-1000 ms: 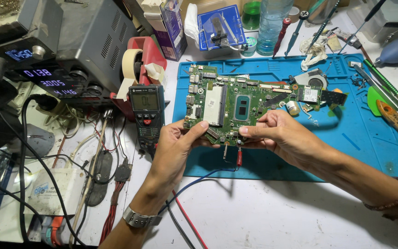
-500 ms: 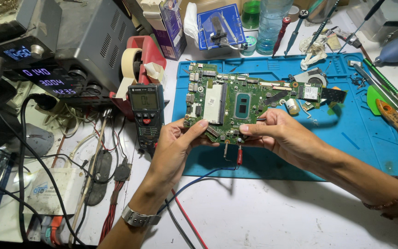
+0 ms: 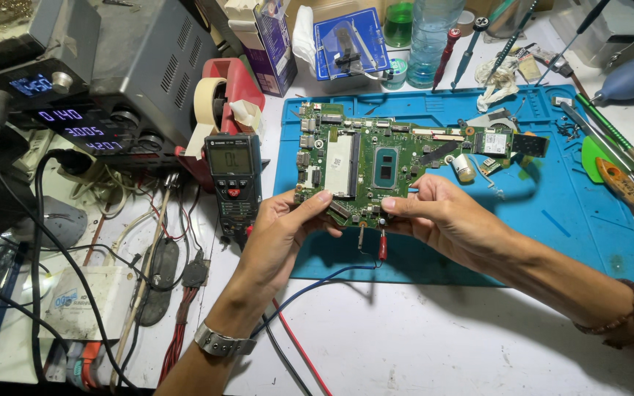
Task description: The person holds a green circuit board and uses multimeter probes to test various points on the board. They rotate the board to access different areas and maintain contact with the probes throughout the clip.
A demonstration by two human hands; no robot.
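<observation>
Both hands, left hand (image 3: pixel 284 227) and right hand (image 3: pixel 442 220), are pinching the green rectangular circuit board (image 3: pixel 376 165) above the blue silicone mat (image 3: pixel 574 220), tilting its component face up for viewing.

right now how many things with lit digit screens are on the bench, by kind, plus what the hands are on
Green circuit board, held by the left hand and the right hand: 1
Handheld meter with a screen: 1
Bench power units with lit digits, a small upper one and a larger one: 2
Total: 4
</observation>
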